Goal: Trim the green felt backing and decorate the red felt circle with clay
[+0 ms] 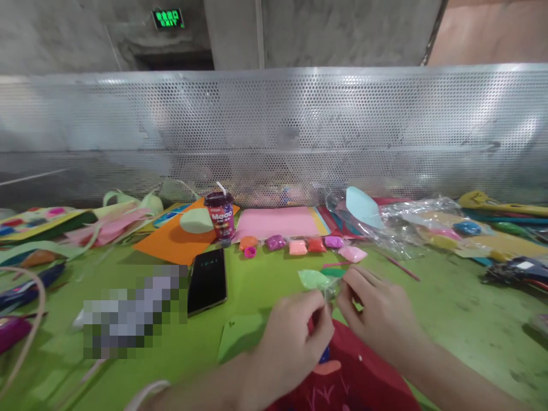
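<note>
My left hand (295, 337) and my right hand (379, 311) meet over the green table (449, 308), both pinching a small clear packet of light green clay (315, 279). The fingers of each hand are closed on the packet's end near its middle. Under my hands lies a red felt piece (355, 379) with small coloured shapes on it. Beyond them sits a row of small clay packets (299, 245) in orange, purple, pink and red.
A black phone (208, 279) lies left of my hands, behind it a dark drink cup (220, 215) with a straw. Orange felt (171, 242), a pink sheet (276, 221) and clear plastic bags (411, 225) line the perforated metal barrier (274, 131). Felt scraps cover the left.
</note>
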`<state>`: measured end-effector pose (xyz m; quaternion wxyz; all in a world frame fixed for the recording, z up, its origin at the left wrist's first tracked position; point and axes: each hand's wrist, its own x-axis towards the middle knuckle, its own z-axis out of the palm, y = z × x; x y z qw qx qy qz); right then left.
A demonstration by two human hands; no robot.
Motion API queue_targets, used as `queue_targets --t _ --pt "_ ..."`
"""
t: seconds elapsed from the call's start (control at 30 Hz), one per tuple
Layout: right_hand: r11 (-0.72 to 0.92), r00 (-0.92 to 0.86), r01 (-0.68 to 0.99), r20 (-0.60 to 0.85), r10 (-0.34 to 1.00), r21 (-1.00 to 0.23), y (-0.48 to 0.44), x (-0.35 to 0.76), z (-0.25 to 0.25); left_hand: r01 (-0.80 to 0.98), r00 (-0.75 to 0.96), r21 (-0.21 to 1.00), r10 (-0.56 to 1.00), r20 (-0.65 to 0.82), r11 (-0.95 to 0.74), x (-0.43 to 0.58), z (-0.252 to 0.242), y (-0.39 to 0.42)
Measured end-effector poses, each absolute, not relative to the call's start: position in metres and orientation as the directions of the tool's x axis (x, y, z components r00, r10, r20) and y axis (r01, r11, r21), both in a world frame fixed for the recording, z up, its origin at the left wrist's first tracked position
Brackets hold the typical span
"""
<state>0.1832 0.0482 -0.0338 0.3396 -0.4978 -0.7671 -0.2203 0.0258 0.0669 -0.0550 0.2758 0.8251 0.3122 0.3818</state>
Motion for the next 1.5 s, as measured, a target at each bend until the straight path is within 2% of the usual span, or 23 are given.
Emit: queue_targets --t 0.13,0.23,0.33,0.43,0.53,0.63,0.7,0.8,0.9,1.1,1.27,1.37,1.5 --pt "0.452 -0.277 0.887 0.675 0.684 -0.095 0.046 0.178 -0.033 0.323 0.425 0.485 0.582 0.693 -0.813 0.02 -0.055 0.079" --pt "0.447 -0.21 0.817 0.534 0.819 -0.365 0.043 0.172 -0.035 0.34 0.383 0.344 0.463 0.8 -0.875 0.017 -0.058 0.089" --pt "0.365 -0.123 0.681 0.393 0.911 -0.634 0.042 0.168 -0.035 0.389 0.463 0.295 0.462 0.757 -0.873 0.017 -0.062 0.093" --pt "0.299 -0.082 0.608 0.317 0.945 -0.735 0.042 0.167 -0.033 0.431 0.504 0.349 0.543 0.672 -0.832 0.019 -0.066 0.094" --pt "0.31 -0.047 0.62 0.36 0.932 -0.721 0.043 0.169 -0.031 0.427 0.51 0.412 0.591 0.625 -0.805 0.019 -0.067 0.095" --pt "0.454 -0.095 0.652 0.53 0.843 -0.607 0.047 0.174 -0.03 0.372 0.516 0.46 0.592 0.62 -0.806 0.017 -0.066 0.097" --pt "0.526 -0.174 0.665 0.575 0.799 -0.53 0.05 0.179 -0.03 0.346 0.507 0.493 0.601 0.618 -0.799 0.017 -0.066 0.098" --pt "0.516 -0.202 0.681 0.544 0.814 -0.519 0.058 0.184 -0.031 0.377 0.45 0.574 0.686 0.572 -0.727 0.018 -0.065 0.1" --pt "0.417 -0.159 0.695 0.44 0.884 -0.585 0.063 0.186 -0.031 0.42 0.408 0.617 0.746 0.526 -0.665 0.02 -0.065 0.1" --pt "0.232 -0.064 0.67 0.257 0.964 -0.705 0.058 0.183 -0.026 0.436 0.44 0.47 0.638 0.632 -0.767 0.02 -0.066 0.096" --pt "0.212 0.015 0.575 0.269 0.963 -0.791 0.049 0.173 -0.031 0.486 0.468 0.316 0.548 0.693 -0.815 0.018 -0.066 0.093" --pt "0.26 0.047 0.583 0.351 0.935 -0.77 0.047 0.17 -0.034 0.483 0.455 0.343 0.566 0.687 -0.806 0.018 -0.066 0.094" --pt "0.376 0.045 0.65 0.527 0.849 -0.661 0.052 0.177 -0.032 0.481 0.391 0.477 0.667 0.634 -0.735 0.019 -0.065 0.098"
